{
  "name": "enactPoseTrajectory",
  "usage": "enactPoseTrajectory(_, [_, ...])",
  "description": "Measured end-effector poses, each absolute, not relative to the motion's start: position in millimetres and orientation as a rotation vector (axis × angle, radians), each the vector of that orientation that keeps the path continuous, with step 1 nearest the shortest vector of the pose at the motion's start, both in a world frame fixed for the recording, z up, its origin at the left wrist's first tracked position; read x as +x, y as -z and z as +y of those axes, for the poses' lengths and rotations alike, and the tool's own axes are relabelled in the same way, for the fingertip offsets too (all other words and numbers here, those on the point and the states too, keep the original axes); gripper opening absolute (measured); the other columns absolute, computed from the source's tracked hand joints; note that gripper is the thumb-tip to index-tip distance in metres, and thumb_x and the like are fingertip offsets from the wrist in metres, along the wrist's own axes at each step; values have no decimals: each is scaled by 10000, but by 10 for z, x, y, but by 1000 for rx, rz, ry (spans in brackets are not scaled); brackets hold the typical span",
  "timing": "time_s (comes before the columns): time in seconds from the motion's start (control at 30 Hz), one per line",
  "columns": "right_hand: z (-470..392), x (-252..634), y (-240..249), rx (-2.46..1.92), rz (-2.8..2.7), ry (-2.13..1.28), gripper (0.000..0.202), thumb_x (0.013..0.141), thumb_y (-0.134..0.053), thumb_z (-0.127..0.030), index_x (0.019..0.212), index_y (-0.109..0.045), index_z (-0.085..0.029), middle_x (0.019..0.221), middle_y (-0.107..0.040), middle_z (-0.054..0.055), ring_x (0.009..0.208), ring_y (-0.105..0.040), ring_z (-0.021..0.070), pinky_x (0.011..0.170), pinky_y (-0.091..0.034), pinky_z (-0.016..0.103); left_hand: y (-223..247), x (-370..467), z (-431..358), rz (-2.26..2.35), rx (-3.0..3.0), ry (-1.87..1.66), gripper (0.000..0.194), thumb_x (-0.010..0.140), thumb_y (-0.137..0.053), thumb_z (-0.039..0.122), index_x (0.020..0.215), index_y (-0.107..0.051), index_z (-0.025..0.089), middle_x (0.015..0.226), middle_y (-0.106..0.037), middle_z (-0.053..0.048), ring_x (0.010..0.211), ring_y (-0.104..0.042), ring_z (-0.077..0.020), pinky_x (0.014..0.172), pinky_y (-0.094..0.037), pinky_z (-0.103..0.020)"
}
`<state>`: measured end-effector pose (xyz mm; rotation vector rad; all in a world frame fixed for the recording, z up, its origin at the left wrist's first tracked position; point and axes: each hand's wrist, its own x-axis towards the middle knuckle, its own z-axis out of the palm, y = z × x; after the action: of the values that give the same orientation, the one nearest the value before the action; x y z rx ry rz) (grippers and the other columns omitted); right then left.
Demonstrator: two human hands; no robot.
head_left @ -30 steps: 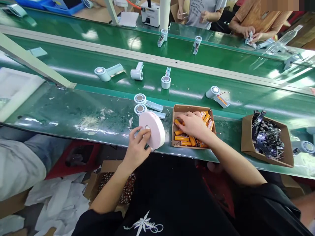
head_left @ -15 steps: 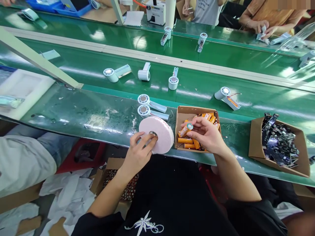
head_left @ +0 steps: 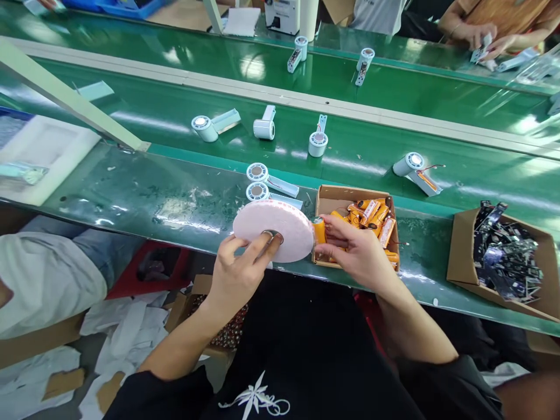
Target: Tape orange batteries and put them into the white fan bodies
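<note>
A pale pink roll of tape (head_left: 291,230) is held by my left hand (head_left: 245,259), with fingers in its centre hole. Against the roll's right edge is an orange battery (head_left: 319,231), upright between the thumb and fingers of my right hand (head_left: 354,248). Behind my right hand, a cardboard box (head_left: 354,192) holds several orange batteries with thin wires. Two light blue round-headed housings (head_left: 257,172) lie just beyond the roll, and the roll partly hides the nearer one.
On the right stands a cardboard box (head_left: 460,248) of dark small parts. Several light blue housings (head_left: 318,144) lie on the green belt (head_left: 166,125). A slanted metal post (head_left: 79,99) rises at left. Across the belt, a person's hands (head_left: 490,44) hold a part.
My right hand has moved left with the orange battery, bringing it from over the box to the roll's edge. The roll has tilted flatter in my left hand. The camera view has shifted slightly.
</note>
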<state>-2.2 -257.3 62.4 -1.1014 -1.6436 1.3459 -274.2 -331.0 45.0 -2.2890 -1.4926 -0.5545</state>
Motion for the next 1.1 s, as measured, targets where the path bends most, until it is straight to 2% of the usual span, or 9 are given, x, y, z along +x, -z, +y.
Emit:
enactPoseTrajectory(0.17, [-2801, -564, -343, -958, -968, -1148, 584, 863, -855, -491, 1376, -642, -311, 1206, -797, 75, 1096, -786, 270, 1004, -668, 473, -536, -2498, -3340, -1460, -2125, 619, 534, 870, -831, 241, 1375, -677, 321, 1099, -739, -72, 986, -433, -301, 847, -414, -467])
enactPoseTrajectory(0.3, [-2697, -454, -427, -1044, -992, -1119, 474, 952, -738, -520, 1360, -663, -289, 1216, -789, 113, 1085, -787, 295, 975, -672, 504, -331, -2200, -3550, -1619, -2189, 816, 517, 829, -853, 325, 1317, -693, 269, 946, -702, -97, 921, -485, -281, 811, -397, -459])
enactPoseTrajectory(0.47, [-2280, 877, -995, -991, -1008, -567, 162, 1003, -689, -484, 1082, -759, -607, 1428, -664, -197, 1455, -552, 152, 1221, -479, 338, -43, -2935, -3782, -1927, -2406, 574, 540, 755, -849, 270, 1277, -709, 268, 1093, -752, -97, 1048, -555, -325, 898, -416, -470])
enactPoseTrajectory(0.53, [-2261, 1258, -1092, -1037, -969, -471, 209, 883, -822, -533, 1029, -755, -666, 1361, -699, -194, 1425, -582, 185, 1180, -509, 348, -64, -3440, -3717, -2080, -2374, 402, 673, 762, -853, 348, 1399, -648, 274, 1274, -728, -118, 1164, -556, -370, 951, -439, -488])
enactPoseTrajectory(0.67, [-2401, 1330, -936, -1176, -933, -544, 554, 594, -1020, -478, 1102, -808, -540, 1024, -825, 24, 1109, -768, 366, 918, -663, 544, -332, -3608, -3060, -2080, -2470, 676, 550, 924, -713, 472, 1434, -611, 295, 1328, -706, -88, 1266, -589, -314, 1081, -477, -455])
enactPoseTrajectory(0.77, [-2345, 1110, -765, -1147, -985, -678, 577, 624, -1009, -372, 1167, -815, -405, 890, -831, 60, 971, -806, 386, 802, -707, 561, -531, -2795, -1987, -1938, -2575, 824, 413, 1037, -544, 475, 1374, -655, 263, 1192, -750, -70, 1142, -673, -252, 1054, -514, -386])
enactPoseTrajectory(0.93, [-1983, 895, -814, -966, -1165, -841, 569, 763, -945, -314, 1278, -706, -293, 1006, -846, 35, 997, -818, 301, 815, -723, 459, -670, -1241, -121, -2107, -2603, 161, 795, 997, -501, 700, 1514, -537, 99, 1393, -635, -283, 1237, -649, -421, 1013, -525, -497])
enactPoseTrajectory(1.0, [-1930, 945, -946, -949, -1224, -821, 518, 799, -922, -297, 1263, -693, -295, 1030, -843, 31, 1023, -814, 282, 825, -722, 427, -660, -992, 261, -2073, -2637, -63, 682, 954, -640, 582, 1369, -653, 41, 1301, -664, -323, 1213, -654, -432, 1009, -521, -493])
enactPoseTrajectory(1.1, [-1953, 1111, -1169, -936, -1239, -716, 504, 802, -921, -287, 1252, -696, -310, 1025, -839, 17, 1037, -810, 280, 806, -725, 412, -552, -1029, 395, -1860, -2826, -202, 380, 745, -842, 287, 1089, -790, 135, 1103, -743, -220, 1134, -679, -365, 985, -524, -423])
